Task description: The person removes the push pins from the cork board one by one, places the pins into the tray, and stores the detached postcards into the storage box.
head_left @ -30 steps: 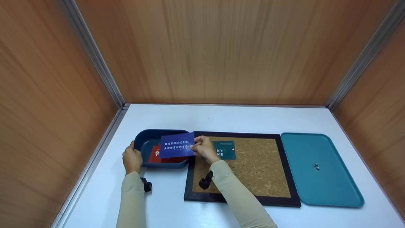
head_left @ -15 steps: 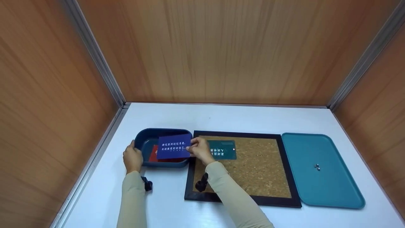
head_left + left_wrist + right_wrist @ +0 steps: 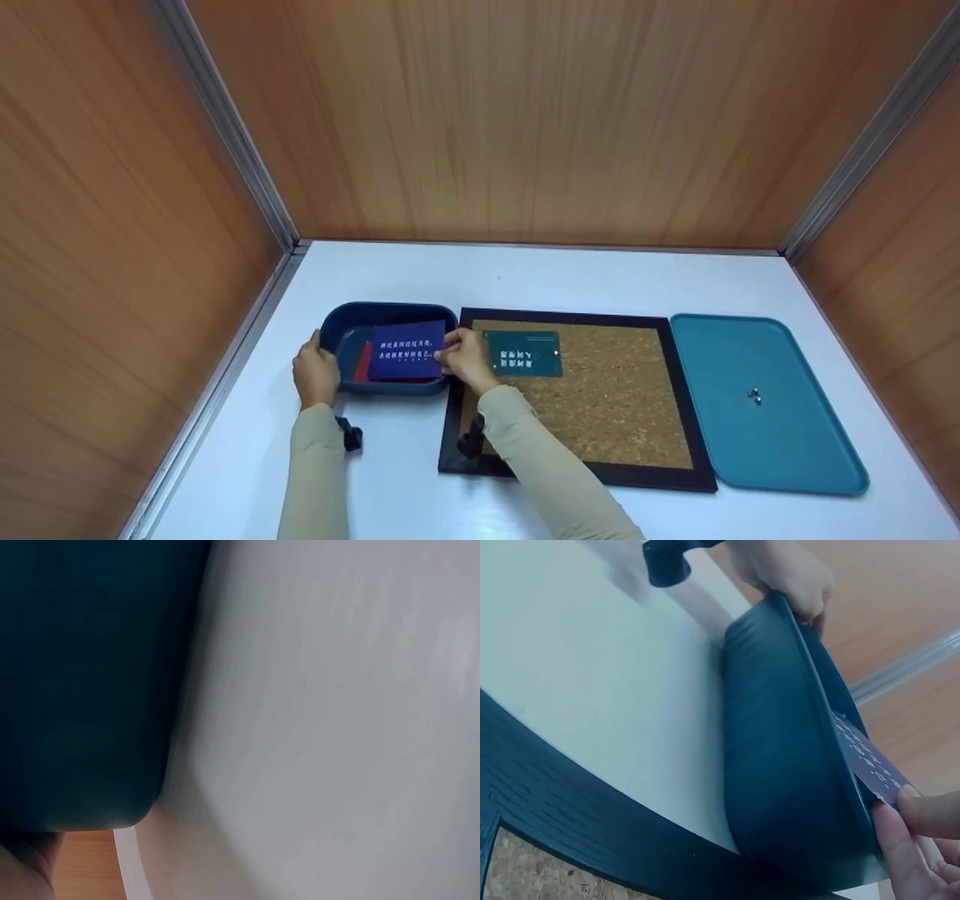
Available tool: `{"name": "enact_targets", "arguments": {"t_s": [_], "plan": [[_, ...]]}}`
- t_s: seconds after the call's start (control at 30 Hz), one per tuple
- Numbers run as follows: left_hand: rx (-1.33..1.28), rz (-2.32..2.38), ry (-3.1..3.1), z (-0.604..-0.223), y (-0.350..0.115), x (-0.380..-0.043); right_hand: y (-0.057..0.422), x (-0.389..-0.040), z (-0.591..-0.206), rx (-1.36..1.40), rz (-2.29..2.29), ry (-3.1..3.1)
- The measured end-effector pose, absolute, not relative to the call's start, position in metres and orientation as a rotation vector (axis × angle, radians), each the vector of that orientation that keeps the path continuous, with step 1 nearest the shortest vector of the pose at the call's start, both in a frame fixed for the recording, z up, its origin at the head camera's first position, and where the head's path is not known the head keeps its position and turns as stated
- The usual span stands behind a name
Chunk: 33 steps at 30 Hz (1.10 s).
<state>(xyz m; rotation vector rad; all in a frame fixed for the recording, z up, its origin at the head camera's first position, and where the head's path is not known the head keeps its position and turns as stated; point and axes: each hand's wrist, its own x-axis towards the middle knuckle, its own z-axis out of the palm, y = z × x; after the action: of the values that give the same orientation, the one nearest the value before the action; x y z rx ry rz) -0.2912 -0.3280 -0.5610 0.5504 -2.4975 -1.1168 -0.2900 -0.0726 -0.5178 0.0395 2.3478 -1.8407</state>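
My left hand (image 3: 316, 370) grips the left end of a dark blue plastic basin (image 3: 386, 388), its thumb at the rim. The basin's outer wall (image 3: 82, 690) fills the left of the left wrist view. Between thumb and fingers, my right hand (image 3: 468, 358) pinches the right edge of a purple card (image 3: 407, 349) printed with white characters. The card slopes down into the basin in the right wrist view, close over a red card (image 3: 363, 364) that it mostly covers. The right fingers (image 3: 900, 851) are right at the basin's rim.
A black-framed cork board (image 3: 622, 405) lies right of the basin, with a green card (image 3: 525, 354) at its upper left and a small shiny pin at the card's right edge. Farther right, a teal tray (image 3: 750, 442) holds several small metal pins (image 3: 755, 397). Wooden panels surround the white table.
My right hand has moved left and slightly down with the purple card, bringing it lower over the basin and covering more of the red card. The left hand has stayed at the basin.
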Motion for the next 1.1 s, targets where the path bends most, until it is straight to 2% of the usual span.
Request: {"name": "enact_targets", "arguments": {"t_s": [1.1], "plan": [[0.577,-1.129,-2.523,-0.559,-0.339,-0.288,-0.091,-0.283,-0.517,-0.343,-1.422,2.769]]}}
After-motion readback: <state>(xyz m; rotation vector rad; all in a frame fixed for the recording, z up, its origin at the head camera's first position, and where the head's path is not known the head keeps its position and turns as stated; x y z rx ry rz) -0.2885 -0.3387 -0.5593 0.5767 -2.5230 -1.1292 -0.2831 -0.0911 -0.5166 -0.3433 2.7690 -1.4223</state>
